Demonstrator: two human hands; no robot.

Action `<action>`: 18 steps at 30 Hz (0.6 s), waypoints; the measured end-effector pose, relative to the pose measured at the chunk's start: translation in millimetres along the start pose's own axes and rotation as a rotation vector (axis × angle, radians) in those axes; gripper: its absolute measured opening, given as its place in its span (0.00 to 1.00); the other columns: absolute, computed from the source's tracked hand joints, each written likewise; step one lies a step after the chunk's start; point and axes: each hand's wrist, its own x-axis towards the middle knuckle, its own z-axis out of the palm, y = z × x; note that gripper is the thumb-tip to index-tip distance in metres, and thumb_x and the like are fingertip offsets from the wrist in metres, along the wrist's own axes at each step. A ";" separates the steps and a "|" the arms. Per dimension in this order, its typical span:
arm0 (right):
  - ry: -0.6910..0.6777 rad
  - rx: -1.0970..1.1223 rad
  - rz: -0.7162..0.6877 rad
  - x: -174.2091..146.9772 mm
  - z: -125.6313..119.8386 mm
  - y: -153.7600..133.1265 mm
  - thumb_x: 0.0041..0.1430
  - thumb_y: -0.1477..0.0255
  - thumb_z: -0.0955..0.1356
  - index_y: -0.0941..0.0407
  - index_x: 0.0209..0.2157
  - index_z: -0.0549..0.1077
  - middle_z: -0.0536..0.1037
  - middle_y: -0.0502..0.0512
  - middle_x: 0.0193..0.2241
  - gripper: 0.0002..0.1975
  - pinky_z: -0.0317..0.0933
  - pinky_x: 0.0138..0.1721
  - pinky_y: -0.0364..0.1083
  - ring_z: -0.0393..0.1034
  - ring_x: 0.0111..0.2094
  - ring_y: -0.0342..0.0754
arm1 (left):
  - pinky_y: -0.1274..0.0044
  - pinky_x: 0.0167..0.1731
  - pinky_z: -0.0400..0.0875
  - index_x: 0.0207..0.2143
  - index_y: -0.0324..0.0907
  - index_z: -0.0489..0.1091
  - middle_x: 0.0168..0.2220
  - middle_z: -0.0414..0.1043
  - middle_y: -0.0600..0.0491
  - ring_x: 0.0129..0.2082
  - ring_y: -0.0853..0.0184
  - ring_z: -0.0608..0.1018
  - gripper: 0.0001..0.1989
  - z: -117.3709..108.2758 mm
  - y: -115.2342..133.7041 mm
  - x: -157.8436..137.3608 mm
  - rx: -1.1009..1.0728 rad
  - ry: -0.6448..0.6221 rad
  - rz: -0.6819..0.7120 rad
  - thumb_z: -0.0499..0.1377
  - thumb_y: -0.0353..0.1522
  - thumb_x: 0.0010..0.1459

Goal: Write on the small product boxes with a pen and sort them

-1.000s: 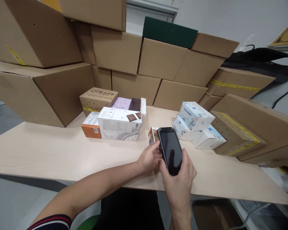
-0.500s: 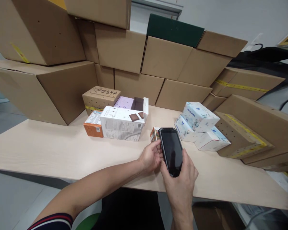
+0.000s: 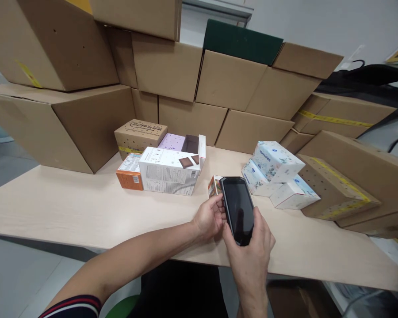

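Note:
A black smartphone (image 3: pixel 239 207) with thick, cut-off corners is held up above the table's front edge, its dark screen facing me. My right hand (image 3: pixel 252 251) grips its lower end, thumb on the left edge and fingers along the right. At the phone's left side is my left hand (image 3: pixel 210 218), its thumb against the edge and its curled fingers partly hidden behind the phone. Just behind the phone stands a small printed box (image 3: pixel 214 186), mostly covered by it.
On the pale table (image 3: pixel 86 212) a white carton (image 3: pixel 167 172), an orange box (image 3: pixel 130 176) and a brown carton (image 3: pixel 139 132) are grouped left. Several tissue packs (image 3: pixel 277 161) are stacked right. Large cardboard boxes (image 3: pixel 166 66) wall the back and both sides.

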 end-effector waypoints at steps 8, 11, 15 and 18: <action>-0.026 0.038 0.067 -0.5 -5.3 -2.2 0.58 0.60 0.70 0.58 0.66 0.56 0.68 0.71 0.57 0.39 0.60 0.54 0.63 0.63 0.58 0.64 | 0.75 0.35 0.72 0.37 0.33 0.76 0.29 0.76 0.48 0.28 0.67 0.78 0.16 6.3 -0.1 -2.9 0.040 0.019 0.023 0.50 0.33 0.67; -0.026 0.060 0.101 -1.7 -7.9 -0.9 0.58 0.60 0.70 0.56 0.67 0.55 0.68 0.70 0.59 0.40 0.60 0.54 0.62 0.62 0.58 0.64 | 0.76 0.37 0.73 0.37 0.33 0.76 0.29 0.77 0.48 0.29 0.68 0.78 0.15 4.9 -1.8 -2.6 0.055 -0.016 0.023 0.52 0.34 0.66; -0.035 0.076 0.183 -2.7 -10.9 2.4 0.57 0.59 0.71 0.55 0.67 0.56 0.68 0.68 0.59 0.41 0.60 0.55 0.61 0.62 0.58 0.64 | 0.75 0.41 0.72 0.38 0.34 0.76 0.32 0.78 0.47 0.31 0.67 0.79 0.16 -0.4 -4.6 -0.2 0.130 -0.087 -0.017 0.56 0.39 0.64; -0.031 0.074 0.269 -2.8 -14.1 9.9 0.55 0.56 0.71 0.56 0.67 0.57 0.68 0.68 0.60 0.42 0.60 0.55 0.61 0.62 0.59 0.65 | 0.75 0.40 0.72 0.38 0.36 0.76 0.33 0.78 0.48 0.31 0.67 0.79 0.20 -4.5 -5.7 1.8 0.226 -0.114 -0.051 0.60 0.46 0.60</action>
